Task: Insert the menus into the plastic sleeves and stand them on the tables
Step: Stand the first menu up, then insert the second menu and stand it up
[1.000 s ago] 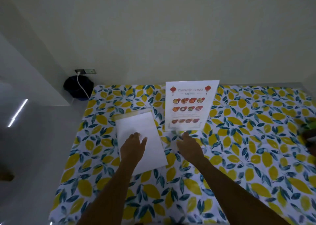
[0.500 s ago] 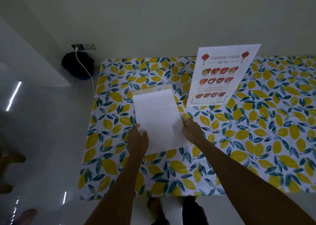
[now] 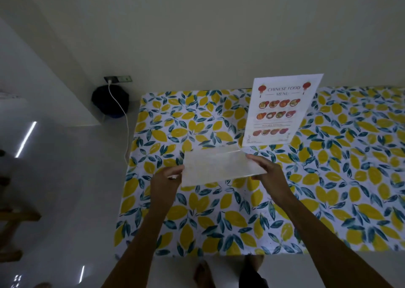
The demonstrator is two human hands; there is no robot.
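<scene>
A sleeved sheet [image 3: 221, 166] with its blank white side toward me hangs tilted above the table [image 3: 219, 217], clear plastic showing along its far edge. My left hand [image 3: 167, 181] grips its left edge and my right hand [image 3: 266, 170] grips its right edge. A printed "Chinese Food Menu" [image 3: 282, 110] stands upright in a clear holder at the back of the table, just beyond my right hand.
The table wears a cloth with yellow lemons and blue leaves, against a pale wall. To the left are a shiny white floor, a dark round object [image 3: 110, 100] and a white cable [image 3: 122, 117] plugged into a wall socket. My feet show below the table's near edge.
Both hands took the white sheet by its sides and lifted it off the table, tilting it up. My head moved back and left, so the table's near edge is in view.
</scene>
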